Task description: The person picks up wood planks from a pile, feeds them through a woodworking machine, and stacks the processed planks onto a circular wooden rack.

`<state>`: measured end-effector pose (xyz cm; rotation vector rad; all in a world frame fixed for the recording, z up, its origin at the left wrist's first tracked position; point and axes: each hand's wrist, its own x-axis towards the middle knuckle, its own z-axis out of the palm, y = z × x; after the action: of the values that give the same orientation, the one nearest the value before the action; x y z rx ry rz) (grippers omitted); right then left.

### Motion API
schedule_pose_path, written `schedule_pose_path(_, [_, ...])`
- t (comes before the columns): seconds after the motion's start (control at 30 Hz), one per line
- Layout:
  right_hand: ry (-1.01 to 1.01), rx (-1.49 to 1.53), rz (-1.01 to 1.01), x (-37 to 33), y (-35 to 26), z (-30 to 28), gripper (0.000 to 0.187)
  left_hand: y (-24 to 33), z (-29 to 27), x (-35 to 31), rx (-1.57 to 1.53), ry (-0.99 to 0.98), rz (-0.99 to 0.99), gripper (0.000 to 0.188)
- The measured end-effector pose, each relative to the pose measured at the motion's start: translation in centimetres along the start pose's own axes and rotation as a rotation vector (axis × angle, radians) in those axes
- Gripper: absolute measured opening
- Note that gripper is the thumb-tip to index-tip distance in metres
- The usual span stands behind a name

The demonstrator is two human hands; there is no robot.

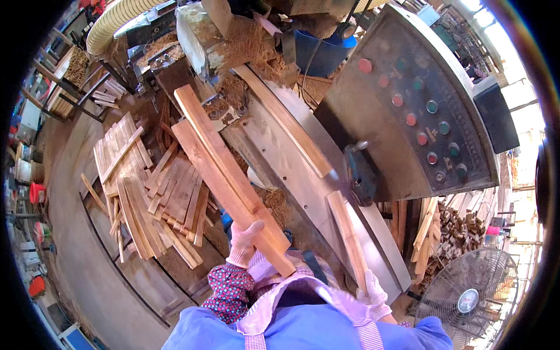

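Note:
My left hand [244, 240], in a pale work glove, grips two long wooden boards [219, 175] lying side by side, near their lower end. They slant up and to the left, in front of my body. On the right, my gloved right hand [374, 296] holds the near end of a narrow wooden strip [347, 233], which lies along the metal machine table [280, 157]. Farther up, against the fence, another wooden strip [286, 122] runs into the sawdust-covered machine head [239, 46]. A small gap separates the two strips.
Wooden slats [140, 192] lie in a loose pile at left. A control panel [408, 111] with red and green buttons stands at right, near a black-handled crank [360, 175]. A large fan [469, 300] is at lower right. A blue bucket [321, 52] stands behind the table.

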<state>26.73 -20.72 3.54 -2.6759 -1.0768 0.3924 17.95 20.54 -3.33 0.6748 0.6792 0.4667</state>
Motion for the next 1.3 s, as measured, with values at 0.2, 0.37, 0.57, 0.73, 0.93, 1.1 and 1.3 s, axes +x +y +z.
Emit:
schedule_pose_path(0.2, [0.004,-0.08,0.054,11.4,-2.0,2.2,0.072,-1.2,-1.4,0.0,0.144,0.18,-0.052,0.051])
schedule_pose_path(0.37, [0.079,-0.102,0.008,17.9,-6.2,1.9,0.064,-0.8,-0.8,0.6,0.185,0.118,-0.022,0.05])
schedule_pose_path(0.57, [0.11,-0.209,-0.129,15.9,-4.2,2.7,0.057,-0.3,-0.1,1.3,0.132,0.129,0.001,0.055])
schedule_pose_path(0.73, [0.261,-0.246,-0.276,22.0,-5.4,4.3,0.049,0.3,-1.6,2.2,0.11,0.105,-0.016,0.055])
schedule_pose_path(0.93, [0.283,-0.317,-0.394,40.9,-10.9,5.2,0.054,2.9,-1.2,3.3,0.103,0.13,-0.124,0.056])
schedule_pose_path(1.1, [0.182,-0.441,-0.392,49.0,-14.9,4.7,0.057,4.5,-2.5,5.7,0.095,0.087,-0.103,0.055])
schedule_pose_path(1.3, [0.487,-0.022,-0.539,54.2,-20.0,4.2,0.049,4.2,-3.9,5.9,0.079,0.045,-0.083,0.052])
